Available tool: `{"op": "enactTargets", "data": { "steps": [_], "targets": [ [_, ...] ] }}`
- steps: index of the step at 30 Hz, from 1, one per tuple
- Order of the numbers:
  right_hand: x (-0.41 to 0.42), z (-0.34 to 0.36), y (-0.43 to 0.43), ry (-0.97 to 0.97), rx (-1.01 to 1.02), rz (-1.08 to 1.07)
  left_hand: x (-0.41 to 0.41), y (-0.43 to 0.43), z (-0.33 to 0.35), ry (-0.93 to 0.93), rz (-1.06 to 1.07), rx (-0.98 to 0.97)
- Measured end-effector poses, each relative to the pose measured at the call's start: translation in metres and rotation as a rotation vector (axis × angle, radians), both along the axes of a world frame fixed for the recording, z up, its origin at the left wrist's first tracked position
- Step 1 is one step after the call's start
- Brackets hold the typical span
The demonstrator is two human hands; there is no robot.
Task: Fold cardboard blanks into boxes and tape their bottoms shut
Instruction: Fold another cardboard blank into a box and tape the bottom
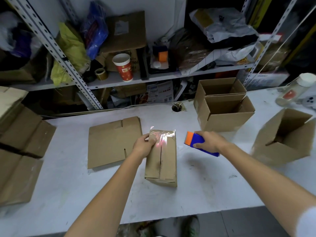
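At mid-bench, our left hand grips the box's far end; our right hand holds the dispenser just right.

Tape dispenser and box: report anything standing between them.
Nothing visible does. The tape dispenser, held in the right hand, is just right of the box, with only bare table between. The left hand grips the box's far left edge.

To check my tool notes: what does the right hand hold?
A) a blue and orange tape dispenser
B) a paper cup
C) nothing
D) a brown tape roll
A: the right hand grips the blue and orange tape dispenser, right of the cardboard box.
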State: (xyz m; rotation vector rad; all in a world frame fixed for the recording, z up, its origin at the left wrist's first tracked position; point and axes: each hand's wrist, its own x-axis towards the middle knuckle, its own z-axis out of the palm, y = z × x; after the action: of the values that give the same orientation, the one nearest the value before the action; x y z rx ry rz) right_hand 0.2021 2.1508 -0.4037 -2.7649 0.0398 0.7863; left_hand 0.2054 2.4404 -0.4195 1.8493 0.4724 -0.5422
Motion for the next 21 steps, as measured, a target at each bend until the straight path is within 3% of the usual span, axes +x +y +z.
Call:
{"op": "enactTargets", "data": {
  "steps": [4, 15, 18, 21],
  "targets": [
    [-0.020, -0.033, 0.014, 0.047, -0.003, -0.087, -0.006, -0.014, 0.000, 0.047, -0.001, -0.040],
    [-0.049, -0.084, 0.021, 0.153, 0.106, -0.218, -0.010, -0.027, -0.005, -0.065, -0.083, 0.072],
    [-0.044, -0.065, 0.021, -0.012, 0.002, -0.213, -0.011, -0.027, -0.004, -0.070, -0.056, 0.065],
    [-0.039, -0.034, 0.037, -0.223, 0.349, -0.417, -0.014, -0.025, 0.000, -0.088, -0.035, 0.053]
  ]
}}
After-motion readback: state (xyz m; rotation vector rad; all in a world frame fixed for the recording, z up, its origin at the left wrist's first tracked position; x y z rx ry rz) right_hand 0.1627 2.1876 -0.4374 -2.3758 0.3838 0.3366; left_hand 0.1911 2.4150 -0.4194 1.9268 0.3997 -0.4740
